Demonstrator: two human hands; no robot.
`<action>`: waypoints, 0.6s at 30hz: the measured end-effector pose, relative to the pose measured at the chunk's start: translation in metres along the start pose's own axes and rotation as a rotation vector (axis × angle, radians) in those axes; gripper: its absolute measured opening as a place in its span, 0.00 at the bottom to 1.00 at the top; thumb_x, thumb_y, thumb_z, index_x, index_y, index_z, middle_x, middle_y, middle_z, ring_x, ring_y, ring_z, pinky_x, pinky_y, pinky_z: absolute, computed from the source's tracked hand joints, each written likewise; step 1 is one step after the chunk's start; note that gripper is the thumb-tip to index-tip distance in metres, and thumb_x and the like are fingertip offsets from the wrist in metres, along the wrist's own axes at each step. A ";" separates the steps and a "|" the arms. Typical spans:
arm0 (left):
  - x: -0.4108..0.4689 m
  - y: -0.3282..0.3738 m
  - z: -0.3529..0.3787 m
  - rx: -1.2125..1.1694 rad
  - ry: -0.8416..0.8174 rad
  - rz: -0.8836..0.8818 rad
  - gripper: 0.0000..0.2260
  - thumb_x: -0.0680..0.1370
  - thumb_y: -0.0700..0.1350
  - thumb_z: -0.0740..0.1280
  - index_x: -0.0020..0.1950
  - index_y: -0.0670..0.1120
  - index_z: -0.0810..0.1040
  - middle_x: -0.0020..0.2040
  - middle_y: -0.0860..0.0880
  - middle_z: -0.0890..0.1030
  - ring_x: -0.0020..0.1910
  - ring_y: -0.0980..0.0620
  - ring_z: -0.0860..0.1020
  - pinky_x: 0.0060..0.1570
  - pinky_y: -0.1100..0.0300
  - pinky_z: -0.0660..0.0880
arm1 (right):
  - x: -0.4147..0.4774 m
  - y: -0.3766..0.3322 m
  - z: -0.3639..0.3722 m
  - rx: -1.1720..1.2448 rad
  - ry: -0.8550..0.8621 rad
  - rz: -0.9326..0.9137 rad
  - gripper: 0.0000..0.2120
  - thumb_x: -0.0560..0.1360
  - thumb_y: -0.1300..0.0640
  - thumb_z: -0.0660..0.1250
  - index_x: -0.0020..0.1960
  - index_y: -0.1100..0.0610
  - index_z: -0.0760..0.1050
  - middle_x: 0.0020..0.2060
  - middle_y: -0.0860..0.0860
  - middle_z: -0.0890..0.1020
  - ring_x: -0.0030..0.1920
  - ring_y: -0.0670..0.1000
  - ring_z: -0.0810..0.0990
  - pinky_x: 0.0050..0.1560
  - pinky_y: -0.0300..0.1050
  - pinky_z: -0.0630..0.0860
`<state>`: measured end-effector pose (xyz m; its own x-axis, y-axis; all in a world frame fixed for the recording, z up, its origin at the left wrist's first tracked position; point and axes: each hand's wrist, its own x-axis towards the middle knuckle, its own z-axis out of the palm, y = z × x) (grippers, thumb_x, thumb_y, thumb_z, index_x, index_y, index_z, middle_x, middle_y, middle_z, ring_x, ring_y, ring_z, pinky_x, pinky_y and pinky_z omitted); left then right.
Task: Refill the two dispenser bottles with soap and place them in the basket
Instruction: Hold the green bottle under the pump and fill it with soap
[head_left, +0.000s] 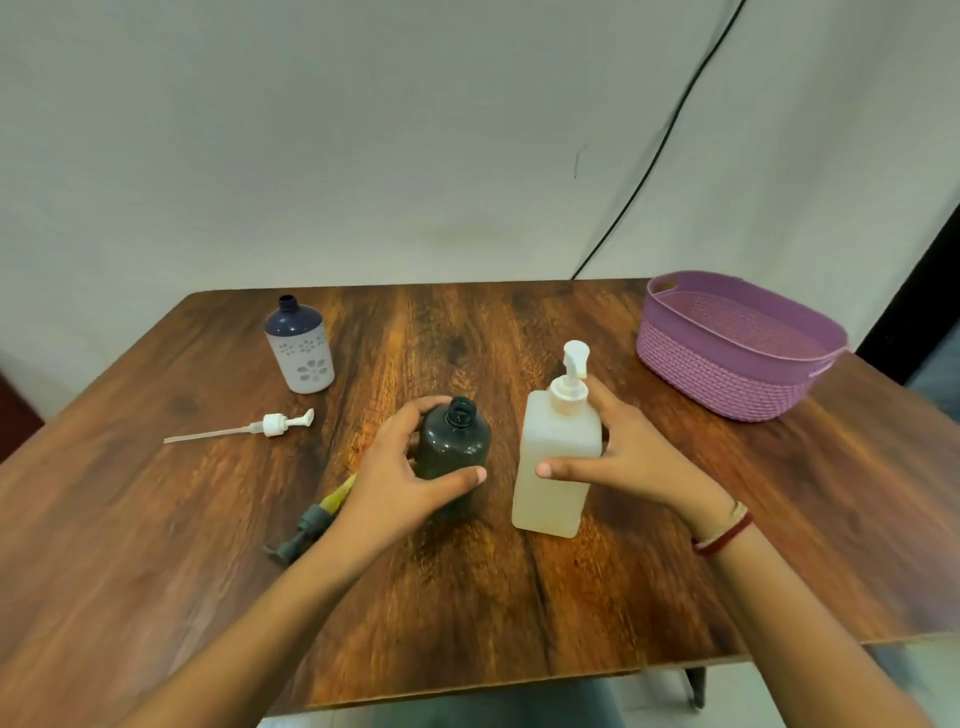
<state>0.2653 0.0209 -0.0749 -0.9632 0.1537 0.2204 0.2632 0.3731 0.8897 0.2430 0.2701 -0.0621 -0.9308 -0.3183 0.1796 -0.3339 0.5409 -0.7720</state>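
My left hand (402, 467) grips a dark round dispenser bottle (454, 441) standing uncapped at the table's middle. My right hand (618, 457) wraps around a tall translucent soap bottle (550, 467) with a white pump top, upright just right of the dark one. A second dispenser bottle (301, 345), white with a navy top and flower cutouts, stands uncapped at the back left. Its white pump (249, 428) lies flat on the table in front of it. A grey pump with a yellowish tube (311, 519) lies beside my left wrist. The purple basket (727, 379) holds nothing.
The wooden table (519, 597) ends close to me, its front edge near the bottom of view. The basket sits at the back right corner. A black cable (649, 171) hangs down the white wall behind.
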 end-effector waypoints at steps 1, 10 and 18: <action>-0.001 0.001 0.001 -0.006 -0.001 -0.006 0.33 0.59 0.62 0.72 0.63 0.59 0.70 0.62 0.55 0.74 0.62 0.54 0.73 0.63 0.48 0.71 | -0.001 -0.001 0.000 0.007 -0.001 0.003 0.34 0.57 0.31 0.73 0.56 0.20 0.58 0.55 0.36 0.76 0.54 0.38 0.77 0.52 0.39 0.78; -0.024 0.013 0.015 -0.067 0.041 -0.006 0.34 0.60 0.61 0.74 0.64 0.60 0.69 0.64 0.54 0.72 0.62 0.53 0.72 0.62 0.47 0.72 | -0.023 -0.009 -0.005 0.108 0.078 -0.051 0.48 0.60 0.37 0.75 0.71 0.32 0.50 0.72 0.45 0.62 0.68 0.47 0.68 0.63 0.41 0.70; -0.049 0.022 0.016 -0.165 0.075 -0.039 0.36 0.61 0.55 0.78 0.66 0.58 0.67 0.63 0.54 0.72 0.62 0.51 0.73 0.60 0.48 0.74 | -0.039 -0.025 -0.016 0.100 0.162 -0.109 0.34 0.74 0.35 0.59 0.76 0.41 0.53 0.73 0.45 0.63 0.71 0.45 0.65 0.70 0.51 0.66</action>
<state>0.3188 0.0361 -0.0722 -0.9754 0.0716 0.2085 0.2193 0.2211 0.9503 0.2851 0.2814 -0.0402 -0.9044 -0.2370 0.3548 -0.4250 0.4272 -0.7980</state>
